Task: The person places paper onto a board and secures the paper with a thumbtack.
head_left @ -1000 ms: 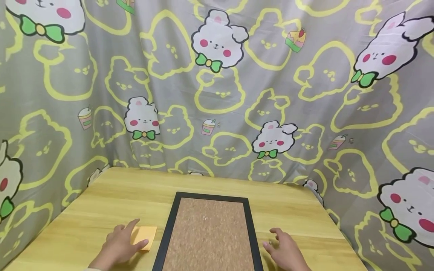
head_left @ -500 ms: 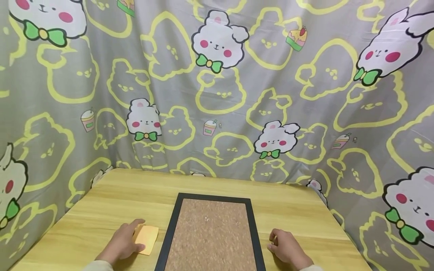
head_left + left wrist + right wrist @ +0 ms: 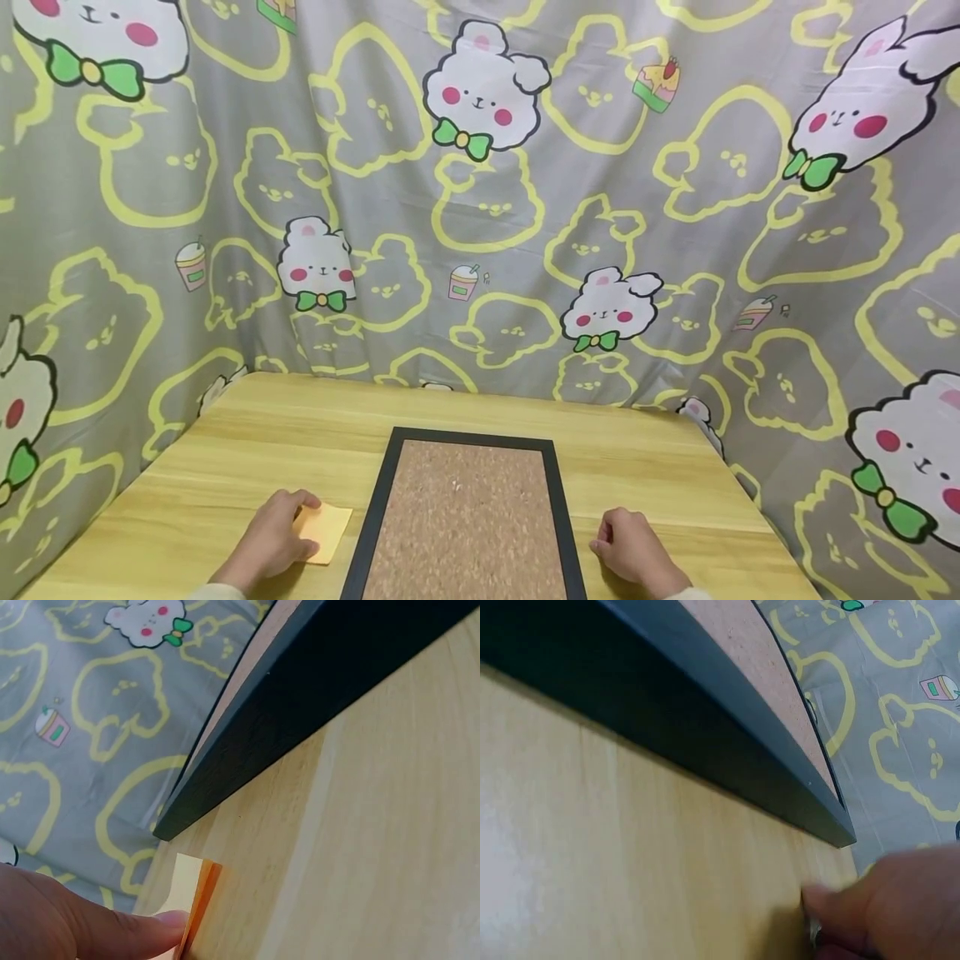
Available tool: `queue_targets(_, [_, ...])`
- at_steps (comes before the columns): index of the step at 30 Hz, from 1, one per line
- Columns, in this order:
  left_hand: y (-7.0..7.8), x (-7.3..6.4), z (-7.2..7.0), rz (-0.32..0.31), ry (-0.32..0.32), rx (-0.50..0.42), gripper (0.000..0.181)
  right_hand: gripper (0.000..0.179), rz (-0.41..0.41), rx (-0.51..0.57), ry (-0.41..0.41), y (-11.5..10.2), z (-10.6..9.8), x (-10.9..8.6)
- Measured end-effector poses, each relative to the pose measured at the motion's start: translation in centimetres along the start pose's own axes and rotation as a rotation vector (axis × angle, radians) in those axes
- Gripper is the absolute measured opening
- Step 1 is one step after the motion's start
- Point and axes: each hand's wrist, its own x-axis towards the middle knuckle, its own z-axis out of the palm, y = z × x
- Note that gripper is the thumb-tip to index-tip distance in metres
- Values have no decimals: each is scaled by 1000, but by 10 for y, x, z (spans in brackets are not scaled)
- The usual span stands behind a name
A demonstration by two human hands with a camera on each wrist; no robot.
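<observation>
A pad of orange-yellow sticky notes [image 3: 327, 533] lies on the table left of the cork board [image 3: 471, 517]. My left hand [image 3: 270, 535] grips the pad by its left side, fingers at the far edge and thumb at the near one. In the left wrist view the thumb [image 3: 127, 930] presses the pad's layered edge [image 3: 202, 885]. Right of the board, my right hand [image 3: 633, 546] is low over the table with curled fingers. It pinches a small shiny piece [image 3: 814, 931], mostly hidden by the fingers and too blurred to name.
The cork board's thick black frame [image 3: 564, 517] stands between the two hands and rises above the wooden table [image 3: 300, 408]. A grey curtain [image 3: 405, 208] with rabbit prints hangs behind the table and along both sides.
My left hand has settled closer round the sticky-note pad, its fingers bending at the far edge. My right hand's fingers have curled in from a looser pose, closing over the small piece.
</observation>
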Motion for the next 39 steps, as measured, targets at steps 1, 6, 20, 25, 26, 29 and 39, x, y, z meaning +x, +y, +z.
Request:
queue_targets(1, [0, 1, 0, -2, 4, -2, 49, 30, 0, 4, 3, 1, 1, 0])
queue_targets(6, [-3, 2, 1, -2, 12, -19, 44, 35, 5, 40, 12, 3, 5, 0])
queue_targets(20, [0, 11, -5, -32, 13, -126, 49, 28, 7, 51, 45, 4, -4, 8])
queue_targets(25, [-1, 7, -11, -61, 31, -143, 51, 24, 38, 54, 35, 4, 1, 10])
queue_targets(26, [-2, 6, -12, -64, 38, -139, 52, 24, 44, 57, 32, 3, 2, 10])
queue_targets(29, [-1, 5, -15, -65, 59, -136, 50, 21, 56, 77, 29, 2, 2, 11])
queue_targets(39, [10, 2, -19, -42, 115, -177, 49, 5, 50, 76, 31, 1, -2, 15])
